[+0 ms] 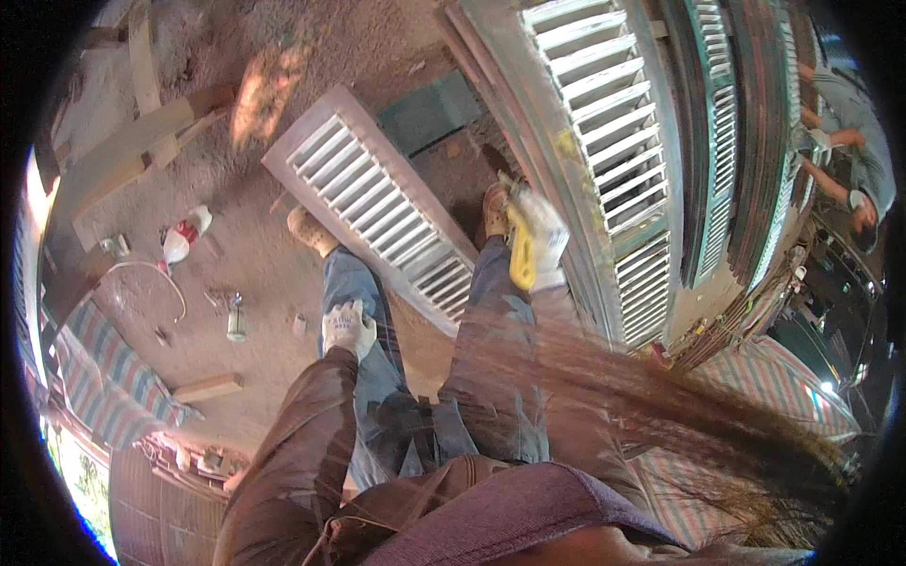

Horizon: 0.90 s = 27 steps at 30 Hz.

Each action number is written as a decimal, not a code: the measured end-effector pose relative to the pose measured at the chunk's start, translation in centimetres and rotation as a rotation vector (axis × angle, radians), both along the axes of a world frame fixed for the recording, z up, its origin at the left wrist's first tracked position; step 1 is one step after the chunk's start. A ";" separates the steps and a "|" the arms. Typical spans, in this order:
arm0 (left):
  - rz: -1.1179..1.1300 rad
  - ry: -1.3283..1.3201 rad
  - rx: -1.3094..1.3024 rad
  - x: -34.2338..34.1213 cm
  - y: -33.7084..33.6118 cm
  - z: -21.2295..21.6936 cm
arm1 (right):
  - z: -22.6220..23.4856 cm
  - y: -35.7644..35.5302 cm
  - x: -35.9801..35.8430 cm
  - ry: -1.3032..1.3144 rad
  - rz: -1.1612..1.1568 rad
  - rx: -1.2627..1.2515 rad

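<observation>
My left hand (347, 330), in a white work glove, rests on my left knee with nothing visible in it. My right hand (547, 236), gloved too, is raised above my right leg and closed on a yellow-handled tool (520, 250). The tool's working end points away from me, and its exact kind cannot be made out. Between my feet lies a small louvred shutter panel (363, 118) with a brownish frame and white slats. Just right of my right hand is a taller louvred shutter (557, 141) with worn paint; the tool looks apart from both.
More louvred shutters (694, 141) stand in a row at right, with a gloved co-worker (864, 132) beyond. A grey-green board (429, 113) lies ahead. On the dirt floor at left are a red-and-white bottle (181, 238), a glass jar (236, 321), a wood offcut (208, 388) and striped sheeting (109, 373).
</observation>
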State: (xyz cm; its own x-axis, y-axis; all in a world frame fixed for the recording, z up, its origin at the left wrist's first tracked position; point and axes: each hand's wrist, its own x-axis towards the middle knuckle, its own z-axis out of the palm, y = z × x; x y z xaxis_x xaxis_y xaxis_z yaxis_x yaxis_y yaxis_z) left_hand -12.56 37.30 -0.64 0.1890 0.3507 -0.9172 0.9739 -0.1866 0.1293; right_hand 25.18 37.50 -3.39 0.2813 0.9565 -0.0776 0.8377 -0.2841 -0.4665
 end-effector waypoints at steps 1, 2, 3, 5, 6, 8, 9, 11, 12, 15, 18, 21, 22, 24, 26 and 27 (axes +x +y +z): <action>-0.020 -0.007 0.002 -0.6 -0.6 -1.0 | 0.0 -0.8 -0.5 -0.027 -0.089 0.029; -0.016 -0.020 0.022 -0.5 -0.5 -0.7 | 0.2 -0.8 -1.2 0.044 -0.222 0.220; -0.012 -0.033 0.043 -0.4 -0.3 -0.7 | 0.0 -0.5 -1.6 0.117 -0.354 0.410; 0.005 -0.032 0.045 -0.5 -0.1 -0.5 | 2.0 0.9 0.0 -0.330 -0.335 0.267; 0.012 -0.048 0.041 -0.3 -0.4 -0.5 | 3.2 2.4 0.3 -0.399 -0.394 0.249; -0.013 -0.019 0.029 -0.8 -0.3 0.0 | 1.7 3.4 1.0 -0.428 -0.377 0.221; -0.031 -0.020 0.023 -0.6 0.0 0.0 | 1.5 4.1 1.0 -0.403 -0.394 0.262; -0.028 -0.054 0.093 -0.1 0.5 -0.1 | 0.7 5.6 0.7 -0.432 -0.389 0.171; -0.017 -0.072 0.101 0.1 1.0 -0.1 | 0.5 6.0 0.2 -0.462 -0.305 0.103; 0.020 -0.118 0.152 -0.7 0.9 0.2 | 1.2 6.9 -2.4 -0.225 -0.153 0.021; 0.046 -0.082 0.102 -1.0 2.0 0.3 | 2.4 8.4 -3.4 -0.248 -0.158 0.268; 0.056 -0.090 0.078 -0.5 3.0 0.8 | 1.8 8.3 -0.9 -0.490 -0.164 0.266; 0.040 -0.097 0.084 -0.7 2.9 0.6 | 1.1 8.3 0.1 -0.536 -0.138 0.201; 0.015 -0.097 0.106 -1.1 2.7 0.5 | 0.3 9.6 1.1 -0.570 -0.102 0.079; -0.012 -0.077 0.089 -1.5 2.8 0.4 | -0.5 10.8 0.9 -0.593 -0.116 0.117; -0.027 -0.067 0.081 -1.6 2.9 0.4 | -0.8 11.4 0.8 -0.604 -0.124 0.137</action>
State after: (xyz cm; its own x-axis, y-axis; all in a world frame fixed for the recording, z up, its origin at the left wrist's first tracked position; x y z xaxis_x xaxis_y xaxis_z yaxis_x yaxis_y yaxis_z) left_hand -14.20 40.15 -0.28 0.2588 0.4172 -0.8712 0.9582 -0.2248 0.1770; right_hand 25.97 48.89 -4.18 0.3469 0.9038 0.2505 0.9292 -0.3676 0.0394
